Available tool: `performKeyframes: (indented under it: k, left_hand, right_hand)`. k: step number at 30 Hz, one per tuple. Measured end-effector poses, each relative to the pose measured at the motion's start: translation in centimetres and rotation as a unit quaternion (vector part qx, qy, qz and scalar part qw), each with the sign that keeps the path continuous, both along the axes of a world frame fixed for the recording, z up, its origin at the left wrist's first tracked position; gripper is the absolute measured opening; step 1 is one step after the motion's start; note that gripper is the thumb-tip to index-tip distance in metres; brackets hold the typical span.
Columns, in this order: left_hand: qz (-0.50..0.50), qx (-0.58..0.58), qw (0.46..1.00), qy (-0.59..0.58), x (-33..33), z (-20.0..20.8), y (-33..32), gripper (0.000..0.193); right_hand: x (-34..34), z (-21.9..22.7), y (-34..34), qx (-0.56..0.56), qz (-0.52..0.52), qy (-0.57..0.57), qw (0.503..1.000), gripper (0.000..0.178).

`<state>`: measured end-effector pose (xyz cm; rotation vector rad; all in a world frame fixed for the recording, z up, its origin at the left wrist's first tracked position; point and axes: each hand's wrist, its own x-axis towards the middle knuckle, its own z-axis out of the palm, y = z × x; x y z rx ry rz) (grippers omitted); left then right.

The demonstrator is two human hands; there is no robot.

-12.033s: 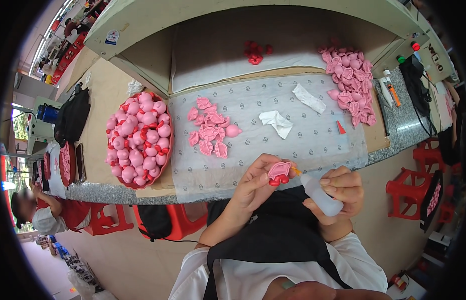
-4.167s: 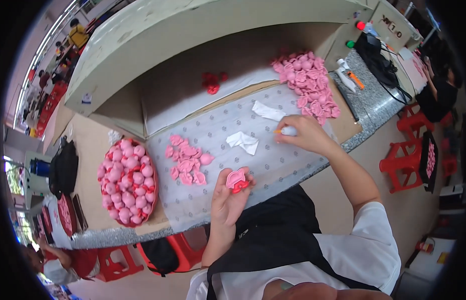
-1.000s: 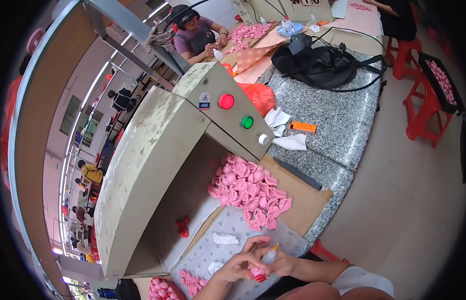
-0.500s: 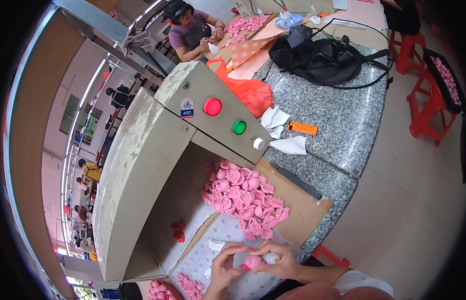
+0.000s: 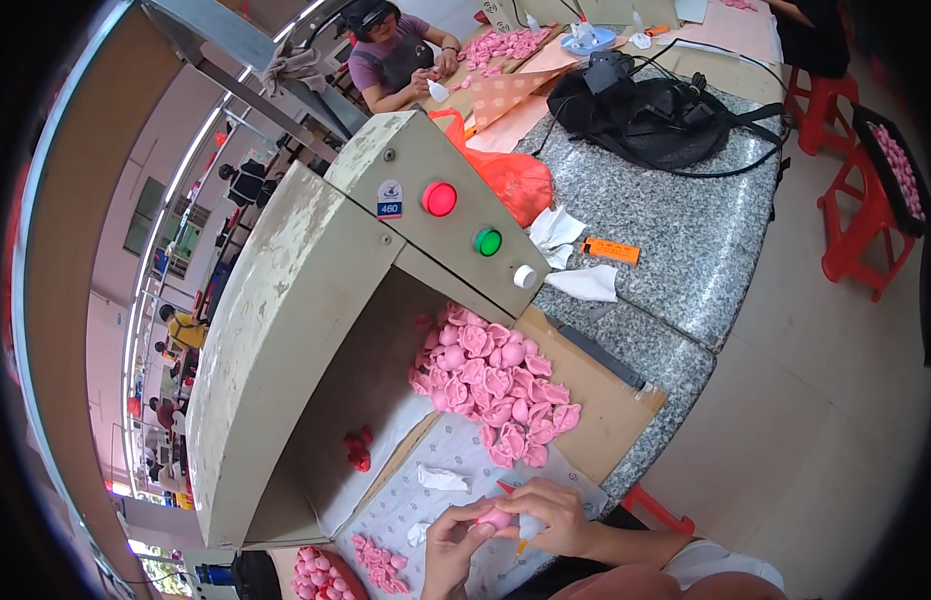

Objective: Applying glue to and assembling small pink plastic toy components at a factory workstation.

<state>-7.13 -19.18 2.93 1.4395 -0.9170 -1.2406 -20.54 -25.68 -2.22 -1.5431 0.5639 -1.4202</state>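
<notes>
Low in the view, over a patterned white sheet (image 5: pixel 385 505), my two hands are close together. My left hand (image 5: pixel 455 545) is closed on a small rounded pink piece (image 5: pixel 496 519), thumb and fingers pinching it. Fingers of my right hand (image 5: pixel 553 515) touch the same piece from the other side. A small white bottle (image 5: pixel 531 526) with a yellow-orange tip is tucked in my right hand. A red pointed bit (image 5: pixel 506 487) shows by my right fingertips; what it belongs to is hidden. Beyond my hands lies a heap of pink moulded pieces (image 5: pixel 495 380), some round, some cupped.
A worn beige machine housing (image 5: pixel 285 270) with red and green buttons arches over the left side. Crumpled tissue (image 5: pixel 443 478), smaller pink pieces (image 5: pixel 378 565) and a container of pink balls (image 5: pixel 320 575) lie nearby. An orange lighter (image 5: pixel 610 250) and black bag (image 5: pixel 645 120) sit on granite. A co-worker (image 5: pixel 395 55) sits beyond.
My hands have drawn together, and my left fingers now pinch the pink piece that showed between them. The bottle's tip has turned downward. The view has shifted slightly.
</notes>
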Motion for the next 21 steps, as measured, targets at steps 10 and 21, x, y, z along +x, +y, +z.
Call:
performKeyframes:
  k: [10,21]
  left_hand:
    - [0.059,-0.161,0.942,0.287,-0.4,-2.2,0.3,0.016]
    - [0.117,-0.221,0.912,0.325,1.0,-3.1,3.6,0.017]
  right_hand:
    - [1.2,1.2,-0.9,0.090,0.142,-0.100,0.981,0.025]
    - [4.9,0.6,3.5,0.282,0.239,-0.235,0.899,0.015]
